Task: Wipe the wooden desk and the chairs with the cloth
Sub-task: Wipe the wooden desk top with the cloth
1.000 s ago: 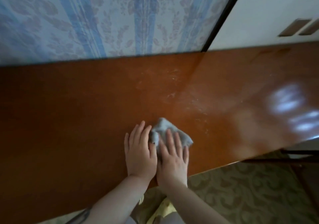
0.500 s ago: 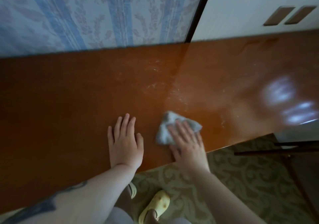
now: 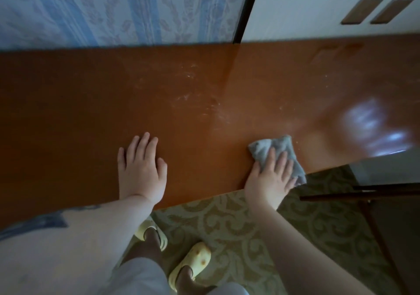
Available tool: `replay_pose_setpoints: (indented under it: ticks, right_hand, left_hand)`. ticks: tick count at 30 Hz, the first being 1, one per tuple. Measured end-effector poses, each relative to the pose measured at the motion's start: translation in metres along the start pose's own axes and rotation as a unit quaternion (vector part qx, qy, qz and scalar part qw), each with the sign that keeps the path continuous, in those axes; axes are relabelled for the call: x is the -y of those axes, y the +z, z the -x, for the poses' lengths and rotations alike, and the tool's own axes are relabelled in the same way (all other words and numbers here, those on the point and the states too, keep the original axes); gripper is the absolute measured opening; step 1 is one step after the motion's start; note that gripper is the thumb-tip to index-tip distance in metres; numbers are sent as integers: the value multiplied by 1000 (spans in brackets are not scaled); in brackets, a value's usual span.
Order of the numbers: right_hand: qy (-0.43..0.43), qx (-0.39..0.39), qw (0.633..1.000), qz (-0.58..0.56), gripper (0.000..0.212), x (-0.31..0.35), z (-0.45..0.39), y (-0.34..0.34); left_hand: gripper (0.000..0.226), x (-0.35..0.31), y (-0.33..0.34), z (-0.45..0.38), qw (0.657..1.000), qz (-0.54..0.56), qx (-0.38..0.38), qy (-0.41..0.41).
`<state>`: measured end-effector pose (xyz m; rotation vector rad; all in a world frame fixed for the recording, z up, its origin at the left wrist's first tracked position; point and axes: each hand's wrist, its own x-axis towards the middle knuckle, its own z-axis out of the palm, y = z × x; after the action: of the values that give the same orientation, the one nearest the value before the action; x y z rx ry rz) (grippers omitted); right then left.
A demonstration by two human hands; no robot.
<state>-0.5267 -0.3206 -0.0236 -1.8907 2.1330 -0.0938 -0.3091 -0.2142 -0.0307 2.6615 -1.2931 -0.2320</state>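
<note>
Rightward travel since the earlier frames: right hand (image 3: 271,178) and grey cloth (image 3: 278,156) have slid along the near edge of the wooden counter (image 3: 79,103), from beside the left hand (image 3: 141,169) to well apart from it. Left hand unmoved, flat on the bare wood, fingers straight and close together, holding nothing.

Right grip: palm down, fingers straight and slightly spread, pressing the crumpled cloth onto the surface, not pinching it. Cloth lies under and just ahead of the fingertips, one corner overhanging the near edge.

Key relation: dusty streaks (image 3: 193,90) lie farther back and to the left of the cloth; more specks to its right. Right hand is nearer both.

Dark chair (image 3: 363,192) stands right of the counter, apparently not yet wiped.
</note>
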Motion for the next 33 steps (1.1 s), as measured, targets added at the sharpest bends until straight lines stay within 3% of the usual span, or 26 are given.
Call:
replay_pose_setpoints:
  ticks: [3,5,6,8,10,11,13,15,17,18,20,21,22,23,24,26,27,28,29,31,32,33]
  right_hand:
    - [-288,81,954,23,55,12,7,1]
    - [-347,117,930,22,54,16,-25,-8]
    - [-308,112,945,16,55,12,-42,-12]
    - [-109,61,992,-25,55,-5,-64,-19]
    - [69,-3,996,-54,55,-16,-55,-16]
    - [65,-18,997,-39,56,-14,-40,-12]
    - [-113,7,994,-9,58,-3,-11,-3]
    - [-315,99,944,-6,58,10,-2,-2]
    - [-400,154,903,-17,58,14,-17,-6]
    - [-380,140,914,-30,58,12,-26,-7]
    - [-199,65,976,-66,58,7,-27,-6]
    - [-96,29,993,-60,58,10,-18,-2]
    - [-50,19,998,-34,59,18,-2,3]
    - [-85,29,996,3,61,29,16,8]
    - [-178,57,982,19,62,40,33,13]
    - [-391,116,912,37,59,58,44,21]
    - [-446,128,885,41,57,65,34,21]
    - [-444,132,886,34,56,70,21,21]
    - [-394,113,912,22,56,71,9,23]
    - [-214,45,976,11,55,68,1,19]
    - [-163,23,986,26,55,71,7,19]
    - [-164,18,985,48,56,78,15,21]
  left_hand:
    - [49,1,0,0,1000,4,-4,0]
    - [48,1,1,0,1000,13,-9,0]
    - [48,1,1,0,1000,17,-10,-1]
    - [48,1,0,0,1000,19,-8,0]
    - [48,1,0,-1,1000,15,-8,0]
    - [48,2,1,-1,1000,14,-7,1]
    - [48,2,1,-1,1000,11,-5,4]
    - [48,2,0,-1,1000,10,-2,4]
    - [48,2,0,-1,1000,10,-3,-1]
    - [48,3,0,-1,1000,11,-5,-1]
    - [49,2,0,-1,1000,14,-1,3]
    - [51,2,-1,-1,1000,17,3,4]
    - [50,2,-1,-2,1000,18,9,4]
    - [50,2,-1,-2,1000,16,16,2]
    - [50,2,-1,-3,1000,14,20,0]
    - [51,2,-2,-2,1000,10,20,-2]
    - [51,3,-2,-2,1000,10,18,1]
    - [51,3,-3,-2,1000,13,17,3]
    - [52,3,-3,-3,1000,17,14,4]
    - [56,2,-3,-3,1000,21,15,3]
    - [57,2,-3,-2,1000,20,15,3]
    - [58,3,-3,-2,1000,17,14,3]
